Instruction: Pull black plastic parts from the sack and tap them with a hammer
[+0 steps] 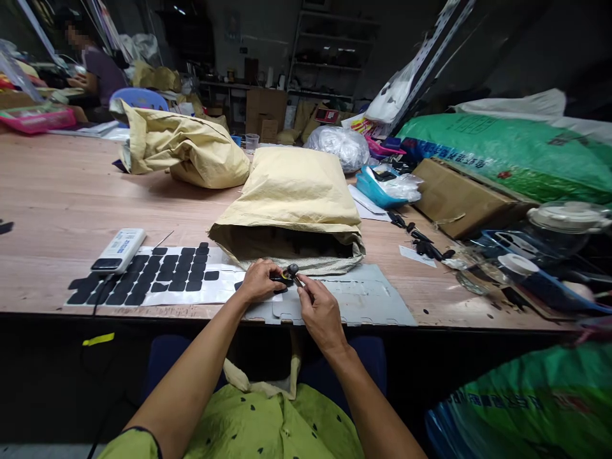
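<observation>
My left hand [259,279] is closed at the mouth of a pale yellow sack, its fingers pinching a small black part [278,279] that shows a bit of yellow. From the other side, my right hand [321,307] grips a thin dark rod-like piece [299,280] with a rounded grey end. The two pieces meet or overlap between my fingertips; whether they are joined I cannot tell. Under both hands lies a grey board [377,299]. Just beyond, the open sack [296,188] lies on its side, dark inside.
Rows of black stickers [179,271] on a white sheet lie left, beside a white device [119,248] with a cable. A second sack [205,150] stands behind. Rightward are black pieces [423,245], a cardboard box [468,194] and a jar [564,226]. Another person [98,70] sits far left.
</observation>
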Demonstrator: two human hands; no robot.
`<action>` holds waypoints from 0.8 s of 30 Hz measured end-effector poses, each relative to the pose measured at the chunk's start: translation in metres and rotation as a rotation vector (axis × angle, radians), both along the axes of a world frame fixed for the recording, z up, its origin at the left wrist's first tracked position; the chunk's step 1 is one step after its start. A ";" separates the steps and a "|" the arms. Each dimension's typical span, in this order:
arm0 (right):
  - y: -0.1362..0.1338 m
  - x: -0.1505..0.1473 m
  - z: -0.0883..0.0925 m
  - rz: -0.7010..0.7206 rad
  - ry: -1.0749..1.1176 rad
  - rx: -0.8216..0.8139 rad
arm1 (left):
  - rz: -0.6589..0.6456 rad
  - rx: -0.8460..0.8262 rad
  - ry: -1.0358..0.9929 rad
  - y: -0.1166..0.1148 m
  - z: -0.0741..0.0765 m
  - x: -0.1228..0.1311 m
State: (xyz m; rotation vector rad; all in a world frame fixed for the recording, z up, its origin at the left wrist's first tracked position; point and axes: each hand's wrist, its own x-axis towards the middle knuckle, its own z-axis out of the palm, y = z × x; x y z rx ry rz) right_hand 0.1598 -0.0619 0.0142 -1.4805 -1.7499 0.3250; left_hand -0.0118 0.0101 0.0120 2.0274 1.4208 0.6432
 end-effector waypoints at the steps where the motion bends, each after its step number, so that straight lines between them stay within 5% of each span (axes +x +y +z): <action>1: 0.001 -0.001 0.003 -0.006 -0.007 0.023 | 0.003 -0.007 0.002 0.001 0.000 0.000; 5: 0.001 -0.005 0.011 0.005 -0.025 0.099 | 0.005 -0.019 0.012 0.001 0.001 0.001; 10: -0.002 -0.005 0.006 0.005 -0.168 -0.009 | 0.023 -0.021 0.021 -0.001 0.003 0.002; 24: 0.003 0.015 -0.001 -0.050 -0.088 0.030 | 0.068 -0.008 -0.011 -0.002 0.000 0.004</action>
